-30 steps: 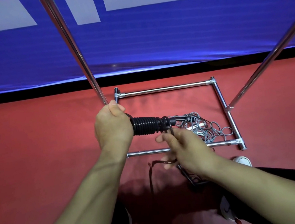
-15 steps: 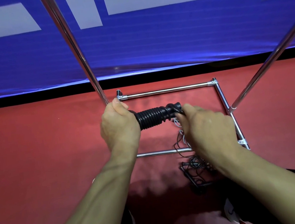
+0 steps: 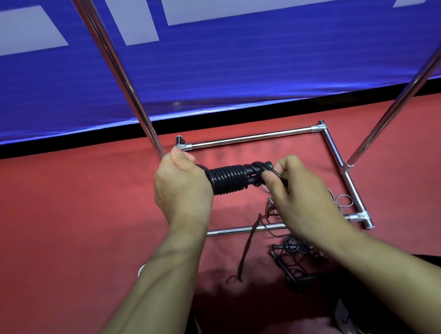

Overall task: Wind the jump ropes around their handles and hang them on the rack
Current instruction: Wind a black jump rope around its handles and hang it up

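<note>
Sports hall or gym: red floor mat (image 3: 55, 246), blue padded wall banner (image 3: 228, 66), chrome rack (image 3: 337, 156), jump ropes (image 3: 291, 258) on the floor.

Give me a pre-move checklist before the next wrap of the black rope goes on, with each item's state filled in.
1. Left hand grips the handles: ok.
2. Right hand pinches the black rope: ok.
3. Coils sit tight, side by side: ok.
4. Slack tail runs clear of the rack base: not ok, it crosses the near bar.
5. Slack is clear of the other rope on the floor: cannot tell.
</note>
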`<state>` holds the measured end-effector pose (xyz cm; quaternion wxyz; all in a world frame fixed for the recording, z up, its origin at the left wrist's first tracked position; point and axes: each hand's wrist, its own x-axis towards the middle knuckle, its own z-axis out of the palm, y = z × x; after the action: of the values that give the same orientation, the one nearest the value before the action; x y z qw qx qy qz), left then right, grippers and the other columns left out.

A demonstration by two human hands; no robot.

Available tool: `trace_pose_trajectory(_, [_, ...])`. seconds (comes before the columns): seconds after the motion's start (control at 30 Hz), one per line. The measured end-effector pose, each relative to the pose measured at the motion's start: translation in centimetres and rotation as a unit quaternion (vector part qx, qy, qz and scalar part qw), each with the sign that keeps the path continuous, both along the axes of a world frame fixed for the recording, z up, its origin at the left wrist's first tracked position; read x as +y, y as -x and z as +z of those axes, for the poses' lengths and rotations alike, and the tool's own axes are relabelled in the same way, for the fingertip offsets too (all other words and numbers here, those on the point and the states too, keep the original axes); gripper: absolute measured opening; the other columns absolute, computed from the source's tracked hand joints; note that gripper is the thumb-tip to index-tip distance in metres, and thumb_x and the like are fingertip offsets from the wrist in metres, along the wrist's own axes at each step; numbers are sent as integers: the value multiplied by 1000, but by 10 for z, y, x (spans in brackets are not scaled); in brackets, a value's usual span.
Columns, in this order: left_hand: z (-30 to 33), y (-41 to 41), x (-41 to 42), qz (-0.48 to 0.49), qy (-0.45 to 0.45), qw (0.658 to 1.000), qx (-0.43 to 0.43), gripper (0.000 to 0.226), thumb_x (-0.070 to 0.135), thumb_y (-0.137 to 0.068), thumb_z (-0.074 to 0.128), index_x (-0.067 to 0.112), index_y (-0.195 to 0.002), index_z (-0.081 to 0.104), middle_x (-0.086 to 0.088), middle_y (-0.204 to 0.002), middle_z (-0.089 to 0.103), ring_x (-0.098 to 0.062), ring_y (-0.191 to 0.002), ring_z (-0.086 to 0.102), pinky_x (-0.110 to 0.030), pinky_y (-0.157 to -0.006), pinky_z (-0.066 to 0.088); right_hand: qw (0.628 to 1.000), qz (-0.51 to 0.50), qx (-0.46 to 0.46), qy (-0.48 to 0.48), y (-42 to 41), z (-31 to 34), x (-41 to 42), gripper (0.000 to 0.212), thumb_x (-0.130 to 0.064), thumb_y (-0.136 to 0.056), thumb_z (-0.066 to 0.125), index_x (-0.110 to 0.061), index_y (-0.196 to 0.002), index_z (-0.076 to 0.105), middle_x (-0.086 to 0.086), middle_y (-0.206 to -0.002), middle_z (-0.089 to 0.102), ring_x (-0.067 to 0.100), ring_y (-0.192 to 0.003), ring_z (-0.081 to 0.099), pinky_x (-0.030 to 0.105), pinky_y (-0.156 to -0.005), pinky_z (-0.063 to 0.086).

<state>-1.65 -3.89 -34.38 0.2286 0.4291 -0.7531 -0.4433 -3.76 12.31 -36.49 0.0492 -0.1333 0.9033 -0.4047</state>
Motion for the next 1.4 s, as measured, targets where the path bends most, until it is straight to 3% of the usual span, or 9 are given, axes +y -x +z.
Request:
trace_pose_trajectory(0.1, [0,0,1,-8,1,1000,-11,35,28,-104,35,22,-77,56,1,-79,58,-32,-85,58,-37,-78,44,998,6,-31,59,5,-1,2,16,-23,-96,56,-21,-85,44,-3,-65,55,17,-55,48,35,-57,39])
trace_pose_trajectory(0.2, [-1,0,1,-16,-8,1000,-24,38,29,-105,34,24,-72,53,1,-78,57,-28,-82,55,-35,-76,41,996,26,87,-2,4,4,3,16,-8,-92,51,-24,-90,48,-4,-65,49,24,-58,45,36,-53,35])
trace_pose_trajectory(0.33, [-2,1,-1,-8,-40,999,-20,41,29,-104,35,24,-67,51,2,-74,56,-29,-81,55,-35,-75,41,974,40,179,-135,2,7,1,21,-9,-91,44,-26,-101,52,-2,-83,46,38,-63,51,38,-50,37])
trace_pose_trajectory(0.43, [-5,2,-1,17,-81,997,-2,43,30,-104,36,23,-65,52,4,-68,54,-32,-81,58,-37,-76,44,970,31,190,-148,-5,9,1,17,-15,-92,44,-27,-103,48,-1,-88,48,38,-66,54,36,-49,32])
trace_pose_trajectory(0.57, [-7,2,-2,40,-110,993,21,44,34,-103,36,22,-64,52,2,-66,54,-39,-86,63,-43,-81,50,985,24,165,-51,-16,1,-5,17,-44,-95,41,-29,-101,44,-6,-95,51,22,-81,53,36,-59,38])
trace_pose_trajectory(0.7, [-6,0,-1,49,-113,992,37,45,35,-103,37,22,-63,52,-10,-75,65,-40,-88,64,-44,-82,51,981,-14,161,103,-12,-14,-8,14,-28,-99,43,-25,-87,50,-4,-81,48,12,-74,47,33,-66,39])
trace_pose_trajectory(0.87, [-3,-1,-5,53,-104,992,38,44,34,-103,37,22,-64,51,-9,-77,64,-38,-87,63,-42,-82,49,964,-30,58,257,-18,-14,-13,45,-9,-92,65,-41,-86,33,-3,-76,52,9,-58,51,26,-55,46])
trace_pose_trajectory(1.13, [-5,-1,-8,31,-93,995,17,43,33,-102,37,22,-63,51,2,-68,55,-38,-87,64,-46,-85,51,916,-44,-128,377,-13,-13,-21,41,15,-91,51,-17,-86,26,1,-73,42,23,-63,67,34,-63,60])
trace_pose_trajectory(1.4, [-9,0,-10,38,-101,994,20,43,34,-102,37,22,-63,51,-13,-80,67,-39,-88,64,-48,-87,52,904,-63,-203,371,-16,-14,-21,29,6,-94,52,-16,-92,34,1,-81,45,11,-44,39,22,-43,35])
